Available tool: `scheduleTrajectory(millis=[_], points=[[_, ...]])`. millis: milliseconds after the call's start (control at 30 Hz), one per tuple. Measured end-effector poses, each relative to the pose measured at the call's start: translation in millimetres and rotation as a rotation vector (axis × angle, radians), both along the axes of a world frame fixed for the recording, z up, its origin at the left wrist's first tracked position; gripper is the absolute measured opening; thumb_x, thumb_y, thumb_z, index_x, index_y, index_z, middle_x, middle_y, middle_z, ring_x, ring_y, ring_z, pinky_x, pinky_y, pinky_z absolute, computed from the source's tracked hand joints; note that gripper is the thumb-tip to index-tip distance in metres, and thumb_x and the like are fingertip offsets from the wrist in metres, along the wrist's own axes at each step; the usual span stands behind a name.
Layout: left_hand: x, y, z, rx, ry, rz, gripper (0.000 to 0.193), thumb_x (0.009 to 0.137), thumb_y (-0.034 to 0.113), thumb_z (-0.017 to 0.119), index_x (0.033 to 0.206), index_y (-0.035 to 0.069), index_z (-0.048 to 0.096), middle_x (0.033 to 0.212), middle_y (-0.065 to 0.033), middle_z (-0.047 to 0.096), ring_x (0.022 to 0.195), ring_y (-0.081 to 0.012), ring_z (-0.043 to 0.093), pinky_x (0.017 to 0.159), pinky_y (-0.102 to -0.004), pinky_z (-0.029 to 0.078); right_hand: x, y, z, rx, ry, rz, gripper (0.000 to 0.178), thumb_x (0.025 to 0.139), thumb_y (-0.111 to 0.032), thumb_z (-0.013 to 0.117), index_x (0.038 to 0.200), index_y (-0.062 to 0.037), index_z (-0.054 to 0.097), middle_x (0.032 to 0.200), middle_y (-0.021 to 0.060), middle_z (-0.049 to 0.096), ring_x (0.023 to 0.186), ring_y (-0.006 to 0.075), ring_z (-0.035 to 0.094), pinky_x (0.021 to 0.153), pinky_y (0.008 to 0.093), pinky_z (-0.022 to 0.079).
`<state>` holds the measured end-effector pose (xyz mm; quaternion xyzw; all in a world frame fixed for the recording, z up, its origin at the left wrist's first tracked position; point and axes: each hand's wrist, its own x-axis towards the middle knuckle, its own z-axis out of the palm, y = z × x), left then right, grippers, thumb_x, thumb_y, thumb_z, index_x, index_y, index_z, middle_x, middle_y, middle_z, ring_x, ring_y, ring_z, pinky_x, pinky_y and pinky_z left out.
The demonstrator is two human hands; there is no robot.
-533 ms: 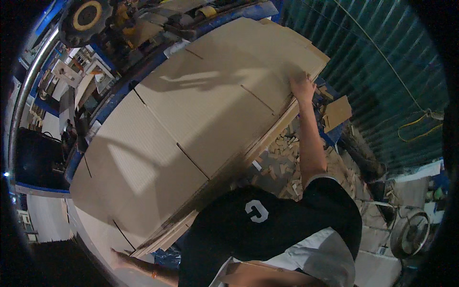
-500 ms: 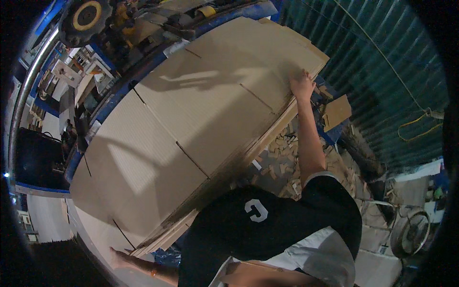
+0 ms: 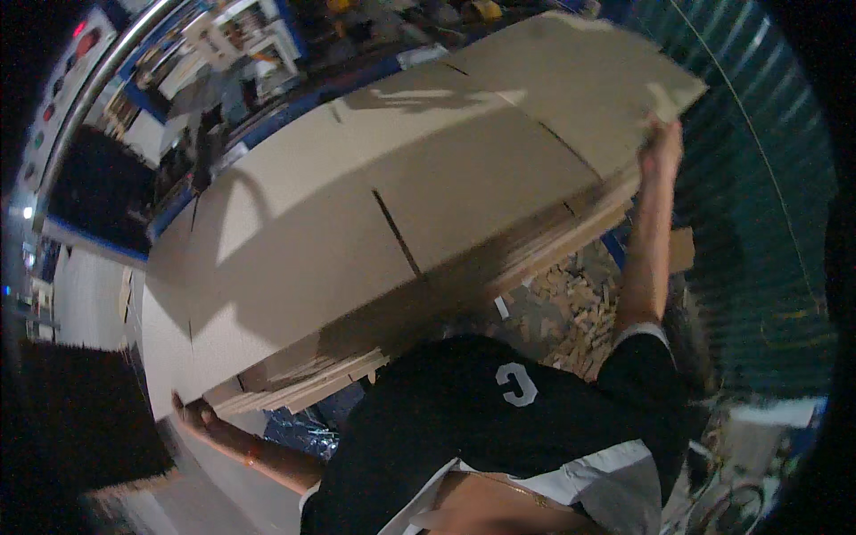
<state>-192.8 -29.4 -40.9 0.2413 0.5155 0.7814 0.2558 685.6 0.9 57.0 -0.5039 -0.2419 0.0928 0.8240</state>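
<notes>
A wide brown cardboard sheet [image 3: 303, 259] with dark slots cut in it spans the view in front of me, tilted. Its near edge stands apart from the stack of cardboard sheets [image 3: 308, 383] below. At its near left corner, my left hand [image 3: 196, 417] is closed on the edge. My right hand [image 3: 662, 150] grips the same sheet at its far right end, the fingers partly behind the edge and blurred.
Blue-framed machinery [image 3: 357, 67] runs along the far side. To the right rises a green corrugated wall [image 3: 758, 178]. Cardboard scraps [image 3: 571, 308] litter the floor below the stack. A panel with buttons [image 3: 53, 107] stands at the left.
The top cardboard sheet has come up off the stack and shifted, its near edge now apart from the sheets below. Both hands have moved with it; the whole view has turned too.
</notes>
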Motion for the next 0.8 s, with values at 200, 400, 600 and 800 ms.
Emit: scheduleTrajectory(millis=[200, 400, 600, 800], points=[[95.0, -16.6, 24.5, -0.138, 0.145, 0.001, 0.032, 0.081, 0.007, 0.061, 0.111, -0.001, 0.055, 0.107, -0.0102, 0.059, 0.093, -0.0214, 0.057, 0.085, -0.0355, 0.046, -141.8, -88.9, 8.5, -0.518, -0.718, -0.223, 0.025, 0.077, -0.003, 0.058, 0.102, 0.0013, 0.058, 0.099, 0.0134, 0.061, 0.088, 0.0190, 0.059, 0.081, 0.0344, 0.046], [226.4, -17.7, 41.8, -0.069, 1.346, -0.547, 0.038, 0.076, -0.005, 0.053, 0.112, 0.006, 0.060, 0.128, -0.0156, 0.049, 0.119, -0.0305, 0.046, 0.100, -0.0414, 0.035, -206.9, -79.9, -55.8, -0.397, -1.717, 0.710, 0.031, 0.078, -0.014, 0.058, 0.109, -0.0169, 0.062, 0.124, 0.0034, 0.054, 0.120, 0.0260, 0.046, 0.102, 0.0440, 0.033], [244.6, 1.4, 57.5, -0.192, 1.761, -0.767, 0.053, 0.073, 0.002, 0.056, 0.123, 0.016, 0.053, 0.137, -0.0114, 0.041, 0.127, -0.0328, 0.036, 0.105, -0.0488, 0.025, -200.3, -58.2, -53.8, -0.405, -1.778, 0.797, 0.041, 0.073, -0.012, 0.063, 0.113, -0.0161, 0.058, 0.125, 0.0042, 0.053, 0.118, 0.0270, 0.048, 0.098, 0.0438, 0.038], [243.0, 37.4, 50.3, -0.152, 1.720, -0.688, 0.059, 0.071, 0.001, 0.055, 0.128, 0.017, 0.049, 0.138, -0.0118, 0.038, 0.128, -0.0320, 0.035, 0.107, -0.0474, 0.024, -200.7, 14.1, -65.2, -0.278, -1.873, 0.767, 0.045, 0.077, -0.029, 0.062, 0.119, -0.0162, 0.055, 0.134, 0.0059, 0.044, 0.121, 0.0261, 0.043, 0.100, 0.0435, 0.034]])
